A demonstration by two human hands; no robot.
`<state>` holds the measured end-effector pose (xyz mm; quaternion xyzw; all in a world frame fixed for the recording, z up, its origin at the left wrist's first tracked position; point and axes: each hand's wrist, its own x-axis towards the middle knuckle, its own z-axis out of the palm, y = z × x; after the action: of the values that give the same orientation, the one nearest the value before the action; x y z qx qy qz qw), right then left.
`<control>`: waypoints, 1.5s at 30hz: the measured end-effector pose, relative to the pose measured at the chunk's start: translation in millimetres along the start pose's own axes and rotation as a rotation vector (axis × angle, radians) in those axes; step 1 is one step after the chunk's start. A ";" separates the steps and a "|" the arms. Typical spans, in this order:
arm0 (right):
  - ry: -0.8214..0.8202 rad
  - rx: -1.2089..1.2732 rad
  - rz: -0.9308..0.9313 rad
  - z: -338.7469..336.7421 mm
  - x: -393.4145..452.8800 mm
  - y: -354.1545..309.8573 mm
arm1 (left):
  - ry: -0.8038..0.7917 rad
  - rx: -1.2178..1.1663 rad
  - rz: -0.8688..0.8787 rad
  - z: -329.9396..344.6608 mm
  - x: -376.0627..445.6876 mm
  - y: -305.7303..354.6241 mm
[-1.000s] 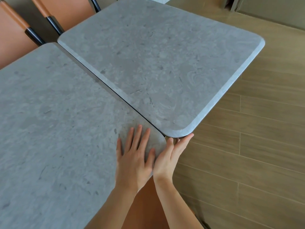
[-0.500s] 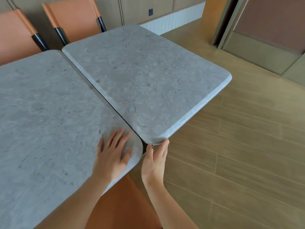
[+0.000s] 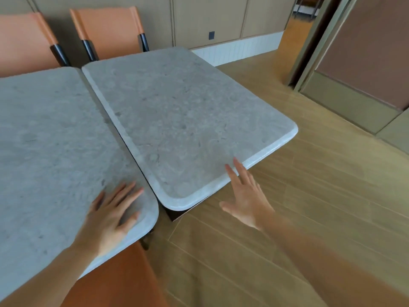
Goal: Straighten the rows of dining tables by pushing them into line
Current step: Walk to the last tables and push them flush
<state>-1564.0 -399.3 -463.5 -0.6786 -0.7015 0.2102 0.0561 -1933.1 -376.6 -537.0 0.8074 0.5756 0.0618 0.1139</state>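
Note:
Two grey stone-topped dining tables stand side by side with a narrow dark gap between them. The left table (image 3: 48, 151) fills the left of the view; the right table (image 3: 188, 120) runs from the centre toward the wall. The right table's near corner sits a little farther from me than the left table's. My left hand (image 3: 110, 216) lies flat, fingers spread, on the left table's near right corner. My right hand (image 3: 245, 196) is open with fingers apart, hovering at the right table's near edge, fingertips just over the rim.
Two orange chairs (image 3: 108, 29) with black legs stand behind the tables by the panelled wall. Another orange chair seat (image 3: 115, 278) is tucked under the left table below my arm. Wooden plank floor (image 3: 309, 207) spreads to the right, toward a doorway (image 3: 363, 63).
My right hand left the spot under the right table's near corner and moved right along its near edge, opening wide. The view lifted and pulled back. My left hand stays flat on the left table.

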 end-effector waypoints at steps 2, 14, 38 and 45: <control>-0.003 -0.099 -0.062 -17.1 27.6 27.4 | -0.022 0.049 -0.012 -4.2 -1.9 4.5; -0.151 -0.447 -0.536 -70.8 145.1 145.6 | -0.089 0.180 -0.256 25.6 116.2 220.3; 0.102 -0.525 -0.843 -48.7 208.9 176.5 | -0.061 0.309 -0.336 45.5 149.2 207.2; 0.084 -0.482 -0.847 -50.0 211.6 176.0 | -0.065 0.279 -0.334 40.6 150.6 210.0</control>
<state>-1397.7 -183.6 -527.3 -0.3352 -0.9417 -0.0270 0.0064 -1681.8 -304.5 -527.4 0.7102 0.7005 -0.0644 0.0283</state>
